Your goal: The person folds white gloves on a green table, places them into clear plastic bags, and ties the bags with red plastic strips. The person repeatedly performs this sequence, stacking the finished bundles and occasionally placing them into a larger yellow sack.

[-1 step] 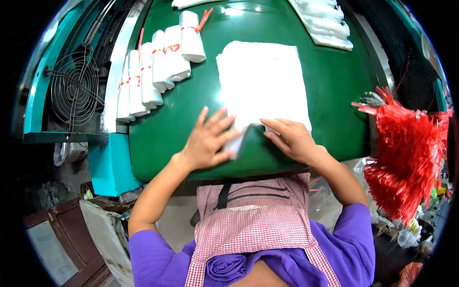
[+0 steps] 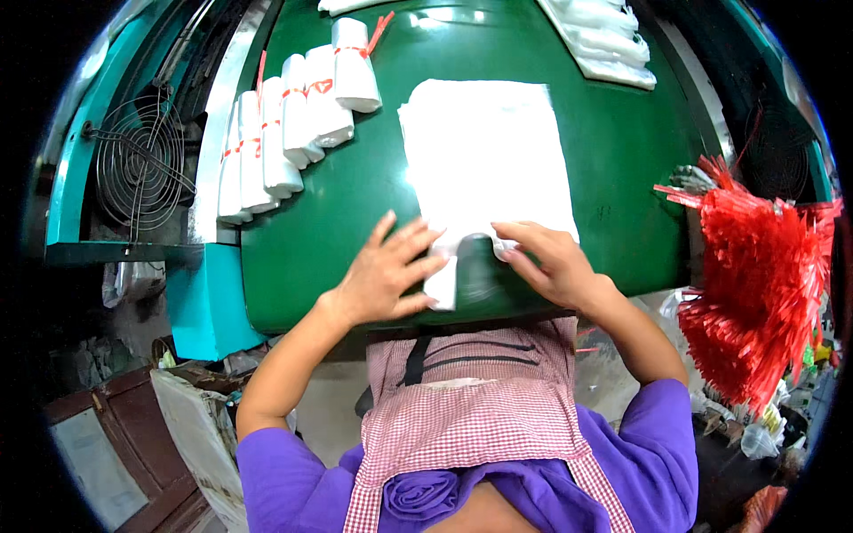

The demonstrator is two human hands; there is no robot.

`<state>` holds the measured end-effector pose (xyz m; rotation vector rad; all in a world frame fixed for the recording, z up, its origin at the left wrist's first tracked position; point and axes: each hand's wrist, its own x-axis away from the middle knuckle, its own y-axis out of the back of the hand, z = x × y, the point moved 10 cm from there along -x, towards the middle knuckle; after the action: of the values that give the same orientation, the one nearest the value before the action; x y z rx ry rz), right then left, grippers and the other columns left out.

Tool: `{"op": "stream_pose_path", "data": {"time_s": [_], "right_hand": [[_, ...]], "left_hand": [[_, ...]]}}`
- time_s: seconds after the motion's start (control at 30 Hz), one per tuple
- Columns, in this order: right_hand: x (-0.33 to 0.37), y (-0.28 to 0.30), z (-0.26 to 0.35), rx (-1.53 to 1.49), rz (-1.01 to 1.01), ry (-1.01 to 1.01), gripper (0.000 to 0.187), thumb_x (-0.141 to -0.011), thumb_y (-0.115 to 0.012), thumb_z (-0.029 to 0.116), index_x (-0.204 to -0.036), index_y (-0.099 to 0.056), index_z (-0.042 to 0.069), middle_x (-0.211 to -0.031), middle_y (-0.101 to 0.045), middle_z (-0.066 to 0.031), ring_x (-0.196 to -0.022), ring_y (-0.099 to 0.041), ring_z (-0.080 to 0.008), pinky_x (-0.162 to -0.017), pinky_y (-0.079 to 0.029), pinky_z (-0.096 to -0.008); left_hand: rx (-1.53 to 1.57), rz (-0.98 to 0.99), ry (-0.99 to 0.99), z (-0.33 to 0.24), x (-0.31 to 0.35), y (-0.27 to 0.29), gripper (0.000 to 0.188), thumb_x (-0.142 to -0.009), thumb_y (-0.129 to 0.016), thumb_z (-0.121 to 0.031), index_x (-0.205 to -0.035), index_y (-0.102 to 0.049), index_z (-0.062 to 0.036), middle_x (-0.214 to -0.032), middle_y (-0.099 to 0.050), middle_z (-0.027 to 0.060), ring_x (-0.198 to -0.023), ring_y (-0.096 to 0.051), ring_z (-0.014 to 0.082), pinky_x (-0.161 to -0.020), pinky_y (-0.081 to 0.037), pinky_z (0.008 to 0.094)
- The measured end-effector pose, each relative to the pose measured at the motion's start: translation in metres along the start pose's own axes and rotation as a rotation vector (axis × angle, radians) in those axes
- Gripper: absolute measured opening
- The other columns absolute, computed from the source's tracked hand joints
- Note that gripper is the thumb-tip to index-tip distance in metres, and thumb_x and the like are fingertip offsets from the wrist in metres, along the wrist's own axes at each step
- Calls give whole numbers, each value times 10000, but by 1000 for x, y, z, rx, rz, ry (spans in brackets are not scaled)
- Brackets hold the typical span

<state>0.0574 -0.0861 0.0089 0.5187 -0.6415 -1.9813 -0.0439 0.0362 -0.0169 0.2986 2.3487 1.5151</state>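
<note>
A flat stack of white plastic bags (image 2: 489,155) lies on the green tabletop (image 2: 346,200), with a gap cut into its near edge and a handle strip on each side. My left hand (image 2: 391,271) is spread beside the left handle strip (image 2: 442,282), its fingertips touching it. At the right handle, my right hand (image 2: 551,262) has its fingers and thumb bent around a bunched bit of the white plastic. A blurred, see-through shape shows in the gap between the hands; what it is I cannot make out.
Several rolled bundles of white bags (image 2: 324,98) tied with red strips lie at the left. More white bags (image 2: 613,53) lie at the far right. A thick bunch of red plastic strips (image 2: 746,293) hangs at the right edge. A round wire guard (image 2: 140,160) stands at the left.
The left handle strip now lies straighter and nearer to me. My left hand has shifted slightly nearer, and my right fingers now show a bunched bit of plastic at their tips.
</note>
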Motion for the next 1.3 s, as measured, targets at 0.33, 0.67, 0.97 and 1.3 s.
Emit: {"op": "stream_pose_path", "data": {"time_s": [0.33,0.67,0.97,1.3], "right_hand": [[86,17,-44,610,261,43,958,-615,-791,345,-1416,-336,81,-1500,-266,-154,-1399,-222,-339,-1111,-233,-482],[81,-2,-15,298,-124,273,539,-680,-651,3,-1196,-572,135,-1361,-450,-145,-1258,-426,-353,-1026,-346,-491],[28,12,-6,-169,-64,228,213,-816,-573,-10,-1025,-570,25,-1020,-551,-145,-1010,-544,-330,-884,-437,-405],[-14,-49,-1,384,52,162,209,-836,-569,176,-962,-631,21,-1089,-603,-154,-1000,-578,-331,-775,-481,-426]], "left_hand": [[-132,-31,-20,-45,-6,-10,657,-699,-736,-397,-1256,-516,-126,-1363,-450,111,-1315,-369,288,-1083,-251,505],[-31,-137,-10,-26,43,-1,470,-675,-608,22,-1133,-582,-81,-1302,-520,114,-1253,-468,287,-1024,-363,474],[178,-271,152,3,-60,19,166,-813,-632,-137,-930,-588,-27,-674,-608,143,-627,-614,363,-551,-482,437],[-183,-235,-222,-50,-14,-4,400,-801,-570,-100,-1197,-567,-45,-1213,-549,161,-1064,-576,311,-917,-464,401]]}}
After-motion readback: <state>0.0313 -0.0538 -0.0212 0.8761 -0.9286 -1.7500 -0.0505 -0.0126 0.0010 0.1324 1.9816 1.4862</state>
